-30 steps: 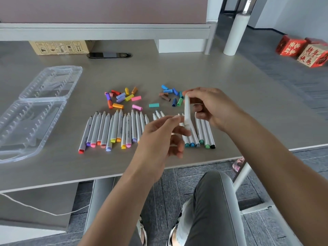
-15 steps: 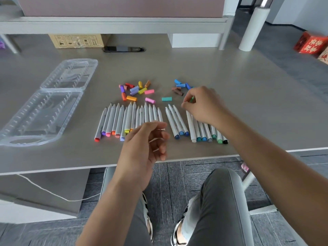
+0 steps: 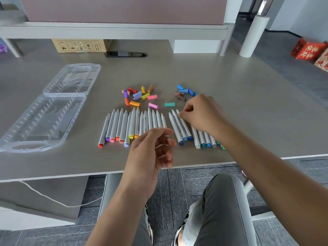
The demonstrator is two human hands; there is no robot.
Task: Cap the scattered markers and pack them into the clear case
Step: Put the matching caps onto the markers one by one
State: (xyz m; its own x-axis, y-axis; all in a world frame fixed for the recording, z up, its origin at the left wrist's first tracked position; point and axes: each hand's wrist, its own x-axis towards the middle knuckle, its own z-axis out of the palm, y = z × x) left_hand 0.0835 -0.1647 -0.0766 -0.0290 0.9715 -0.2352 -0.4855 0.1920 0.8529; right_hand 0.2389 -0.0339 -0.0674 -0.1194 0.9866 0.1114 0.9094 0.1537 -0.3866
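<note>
since earlier, right hand (image 3: 200, 112) lowered onto markers (image 3: 179, 126), fingers curled; left hand (image 3: 150, 148) loose, empty.

A grey desk (image 3: 248, 107) fills most of the view, a mauve partition panel (image 3: 124, 9) on a pale frame rising along its far edge. A cardboard box (image 3: 79, 45) sits under that frame. Dark grey carpet tiles (image 3: 177, 189) cover the floor, where red patterned boxes (image 3: 308, 51) stand beyond a white post (image 3: 252, 38).
</note>
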